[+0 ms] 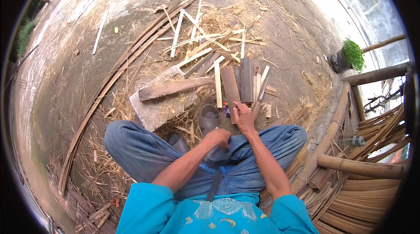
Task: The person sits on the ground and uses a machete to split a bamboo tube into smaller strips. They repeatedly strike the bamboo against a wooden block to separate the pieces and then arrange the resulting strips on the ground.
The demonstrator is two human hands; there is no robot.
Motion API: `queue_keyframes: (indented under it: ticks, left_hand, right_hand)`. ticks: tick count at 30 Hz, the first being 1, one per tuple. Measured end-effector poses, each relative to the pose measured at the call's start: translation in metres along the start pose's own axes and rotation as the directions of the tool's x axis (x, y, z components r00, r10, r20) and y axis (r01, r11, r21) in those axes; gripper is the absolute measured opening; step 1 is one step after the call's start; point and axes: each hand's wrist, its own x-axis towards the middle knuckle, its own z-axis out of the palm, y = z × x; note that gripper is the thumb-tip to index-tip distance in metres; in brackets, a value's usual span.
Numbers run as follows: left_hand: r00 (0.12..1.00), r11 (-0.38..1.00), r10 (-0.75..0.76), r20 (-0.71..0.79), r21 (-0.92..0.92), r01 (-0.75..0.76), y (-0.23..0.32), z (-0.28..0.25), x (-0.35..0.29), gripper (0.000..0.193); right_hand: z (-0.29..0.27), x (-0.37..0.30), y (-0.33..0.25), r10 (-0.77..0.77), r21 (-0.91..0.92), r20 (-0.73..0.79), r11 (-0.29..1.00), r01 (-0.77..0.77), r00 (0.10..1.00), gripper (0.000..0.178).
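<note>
My right hand (243, 118) is at the near end of a broad brown bamboo piece (228, 80), its bent fingers closed over the right edge. Closer to me, my left hand (218, 137) is curled beside my jeans; its fingertips are mostly hidden, and whatever it may hold cannot be made out. A darker bamboo piece (246, 78) lies just right of the first one. Further right is what looks like a long knife (262, 90) with a brown handle. A small colourful packet (226, 109) peeks out beside my right fingertips.
Left of my sandalled foot (209, 118), a wooden block (170, 88) rests on a stone slab (153, 113). Pale split strips (177, 35) lie scattered ahead. Long curved bamboo lengths (103, 85) stretch along the left. A bamboo frame (358, 167) and bundled strips (367, 199) stand at right.
</note>
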Motion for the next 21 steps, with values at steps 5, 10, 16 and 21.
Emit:
queue_keyframes:
  ticks: [5,10,16,21]
  left_hand:
    - [0.999,0.999,-0.046,0.013,-0.011,0.046,0.009,-0.016,-0.012,0.052]
    - [0.999,0.994,-0.035,0.022,-0.099,0.037,-0.009,0.010,0.012,0.052]
    - [0.994,0.997,-0.067,0.090,-0.032,0.070,0.010,-0.016,-0.006,0.052]
    - [0.997,0.998,-0.054,0.061,-0.012,0.054,0.014,-0.027,-0.020,0.052]
  right_hand:
    - [0.059,0.009,-0.001,-0.051,0.018,0.047,0.999,0.050,0.998,0.029]
    - [0.086,0.016,-0.006,0.027,-0.011,0.100,1.000,-0.026,0.995,0.035]
    - [0.073,0.017,0.006,0.167,0.172,-0.067,0.973,-0.153,0.984,0.013]
    - [0.046,0.017,-0.010,0.427,0.782,0.003,0.563,-0.268,0.904,0.028]
